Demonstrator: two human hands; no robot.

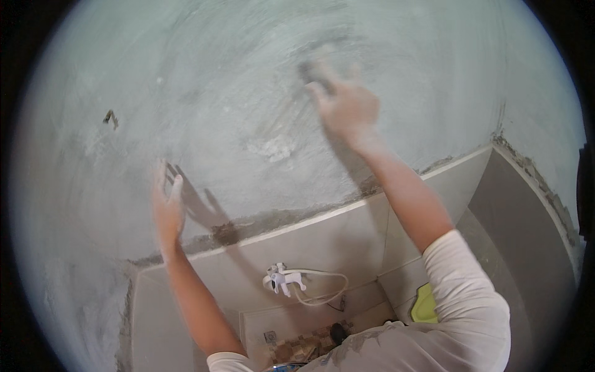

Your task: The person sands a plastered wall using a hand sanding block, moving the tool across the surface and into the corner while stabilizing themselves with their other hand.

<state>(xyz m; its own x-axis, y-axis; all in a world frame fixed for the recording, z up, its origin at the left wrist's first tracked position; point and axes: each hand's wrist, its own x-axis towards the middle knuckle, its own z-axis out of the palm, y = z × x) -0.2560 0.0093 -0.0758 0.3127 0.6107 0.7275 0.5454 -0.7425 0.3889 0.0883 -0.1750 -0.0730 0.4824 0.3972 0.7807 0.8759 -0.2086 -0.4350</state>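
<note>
My right hand (350, 108) is raised against the upper part of a grey plastered wall (248, 80). Motion smears its fingers. A dark patch shows beside the thumb; whether it is a held thing or a shadow, I cannot make out. Streaks and a darker curved mark surround this hand on the plaster. Lower and to the left, my left hand (168, 201) is held up at the wall, fingers stretched out and holding nothing. Pale dust whitens its fingertips, and its shadow falls to the right. Between the hands lies a rough whitish patch (273, 147).
Below the plaster, a tile ledge (328, 217) runs across and meets a corner at the right. A white hand sprayer (288, 281) with a looped hose (338, 291) hangs under it. Lower right is a yellow-green object (424, 305). A small hole (110, 118) marks the wall's left.
</note>
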